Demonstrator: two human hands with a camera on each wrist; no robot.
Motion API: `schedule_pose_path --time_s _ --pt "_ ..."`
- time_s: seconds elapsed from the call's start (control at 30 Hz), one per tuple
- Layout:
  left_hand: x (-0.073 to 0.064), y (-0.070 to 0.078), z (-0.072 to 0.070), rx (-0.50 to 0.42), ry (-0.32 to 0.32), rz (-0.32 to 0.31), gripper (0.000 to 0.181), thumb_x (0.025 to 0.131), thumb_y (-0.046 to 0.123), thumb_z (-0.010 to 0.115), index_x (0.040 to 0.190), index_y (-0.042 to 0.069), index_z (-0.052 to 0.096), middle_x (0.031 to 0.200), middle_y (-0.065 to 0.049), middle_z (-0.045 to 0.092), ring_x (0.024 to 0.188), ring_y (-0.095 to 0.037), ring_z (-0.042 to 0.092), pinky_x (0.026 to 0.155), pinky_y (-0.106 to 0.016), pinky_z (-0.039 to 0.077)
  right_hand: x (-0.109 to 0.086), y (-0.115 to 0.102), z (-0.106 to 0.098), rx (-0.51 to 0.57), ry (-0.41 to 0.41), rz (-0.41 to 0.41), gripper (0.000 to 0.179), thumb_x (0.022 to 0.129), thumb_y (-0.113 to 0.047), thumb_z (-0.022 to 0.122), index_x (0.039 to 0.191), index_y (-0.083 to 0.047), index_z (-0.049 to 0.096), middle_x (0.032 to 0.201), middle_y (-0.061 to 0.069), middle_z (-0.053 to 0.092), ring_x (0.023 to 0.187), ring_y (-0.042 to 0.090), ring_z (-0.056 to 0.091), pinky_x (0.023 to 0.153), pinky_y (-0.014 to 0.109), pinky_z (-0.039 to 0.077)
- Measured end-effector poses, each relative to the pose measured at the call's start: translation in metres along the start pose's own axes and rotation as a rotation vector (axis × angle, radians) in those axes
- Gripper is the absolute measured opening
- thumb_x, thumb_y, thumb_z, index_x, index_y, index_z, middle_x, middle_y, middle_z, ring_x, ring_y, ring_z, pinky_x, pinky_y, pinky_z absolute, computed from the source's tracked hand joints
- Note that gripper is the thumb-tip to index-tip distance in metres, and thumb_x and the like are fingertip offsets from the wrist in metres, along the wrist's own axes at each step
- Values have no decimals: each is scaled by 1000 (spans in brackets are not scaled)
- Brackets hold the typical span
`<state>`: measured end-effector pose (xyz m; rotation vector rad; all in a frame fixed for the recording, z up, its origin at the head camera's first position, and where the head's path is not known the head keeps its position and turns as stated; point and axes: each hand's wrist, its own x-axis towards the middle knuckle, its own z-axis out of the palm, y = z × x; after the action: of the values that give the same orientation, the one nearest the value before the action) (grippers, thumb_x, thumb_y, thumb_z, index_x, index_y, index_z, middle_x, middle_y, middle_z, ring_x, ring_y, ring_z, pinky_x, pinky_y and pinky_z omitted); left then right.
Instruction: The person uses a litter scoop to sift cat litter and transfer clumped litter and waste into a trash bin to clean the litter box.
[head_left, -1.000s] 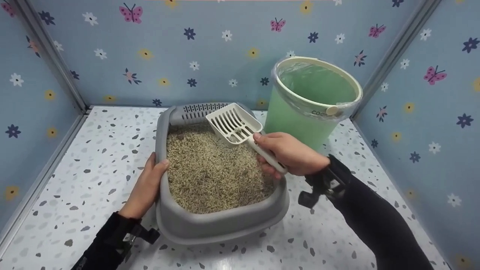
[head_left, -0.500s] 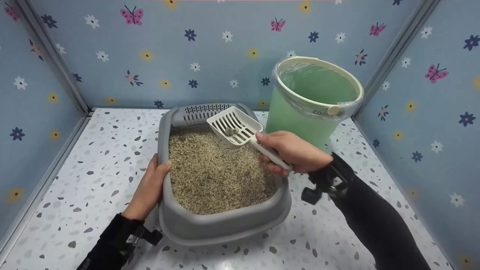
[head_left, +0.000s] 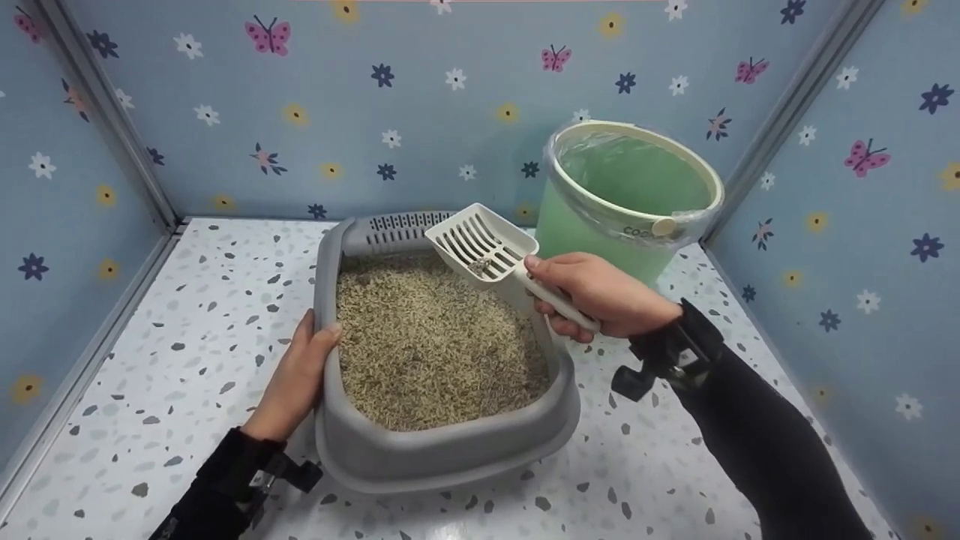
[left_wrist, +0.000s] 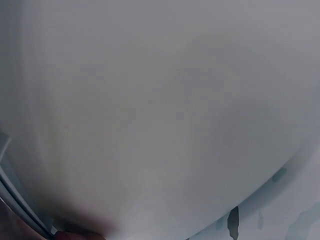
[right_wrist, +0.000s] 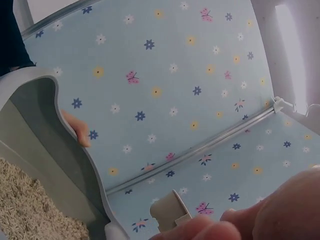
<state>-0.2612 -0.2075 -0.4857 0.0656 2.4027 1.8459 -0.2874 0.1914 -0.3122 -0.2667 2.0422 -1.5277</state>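
My right hand (head_left: 592,292) grips the handle of an off-white slotted litter scoop (head_left: 484,238), thumb along its top. The scoop is over the back right part of a grey litter box (head_left: 450,450). A small greyish clump (head_left: 480,266) lies on its slots near the handle. Tan pellet litter (head_left: 427,345) fills the box. My left hand (head_left: 296,371) holds the box's left rim, with the thumb over the edge. In the left wrist view the box's outer wall (left_wrist: 150,100) takes up nearly everything. The right wrist view catches part of the scoop (right_wrist: 170,210) beside blurred fingers.
A green bin (head_left: 600,240) with a cream rim and clear plastic liner stands behind and right of the litter box. Blue flower-patterned panels (head_left: 420,150) enclose the back and both sides. Underneath is a white speckled surface (head_left: 202,322).
My right hand has carried the scoop slightly right and up, toward the bin side. The clump has shifted about on the slots. My left hand stays on the rim.
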Motion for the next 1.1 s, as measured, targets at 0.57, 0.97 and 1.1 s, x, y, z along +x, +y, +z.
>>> schedule_pose_path --time_s 0.57,0.97,1.1 --pt "0 0 0 -24 0 4 96 116 59 42 177 9 -12 185 -18 -9 171 -31 -5 138 -52 -1 -31 -45 -81 4 273 -87 50 118 -46 54 111 2 64 81 3 62 51 11 51 42 23 43" --pt "-2 0 1 -11 8 37 90 117 55 41 179 12 -8 185 -18 -4 171 -34 0 138 -55 2 -38 -52 -131 -570 552 95 61 112 -68 53 89 -11 59 71 -3 57 54 12 50 48 31 48" --pt "-1 0 1 -14 10 42 91 117 56 42 179 11 -7 186 -18 -3 171 -34 0 138 -54 2 -37 -50 -131 -704 571 108 65 110 -68 58 101 -4 68 71 0 58 55 14 52 48 33 51"
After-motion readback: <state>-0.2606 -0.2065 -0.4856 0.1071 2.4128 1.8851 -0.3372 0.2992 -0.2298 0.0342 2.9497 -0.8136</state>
